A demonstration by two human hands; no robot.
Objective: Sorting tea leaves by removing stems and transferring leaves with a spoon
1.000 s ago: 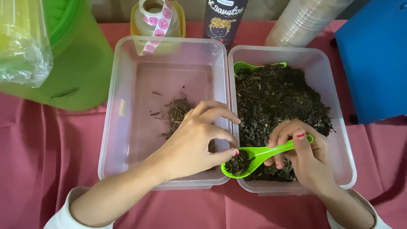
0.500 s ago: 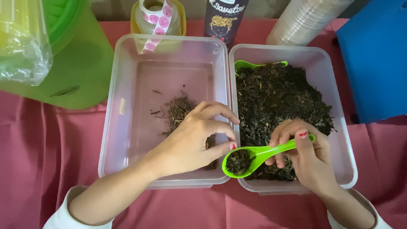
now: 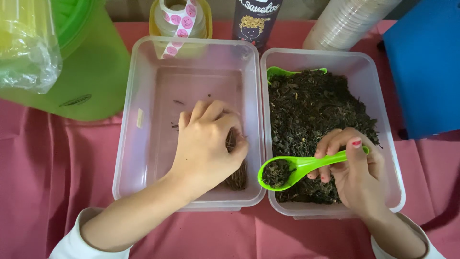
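Two clear plastic tubs stand side by side on a pink cloth. The right tub (image 3: 390, 144) is full of dark dried leaves (image 3: 311, 105). My right hand (image 3: 352, 170) grips a bright green spoon (image 3: 297, 168) by its handle, and the bowl carries a little of the leaves over the tub's near left corner. My left hand (image 3: 208, 144) rests inside the left tub (image 3: 139, 144), fingers curled over a small heap of the dried leaves (image 3: 237, 175) on its floor. Whether those fingers pinch any leaves is hidden.
A second green spoon (image 3: 282, 73) lies in the right tub's far corner. Behind the tubs stand a green bin (image 3: 81, 81), a jar with a sticker roll (image 3: 179, 19), a dark bottle (image 3: 256, 19) and stacked clear cups (image 3: 345, 21). A blue box (image 3: 426, 67) sits at right.
My left hand has moved away from the spoon's bowl and down into the left tub, over the small leaf heap. The spoon has stayed nearly in place.
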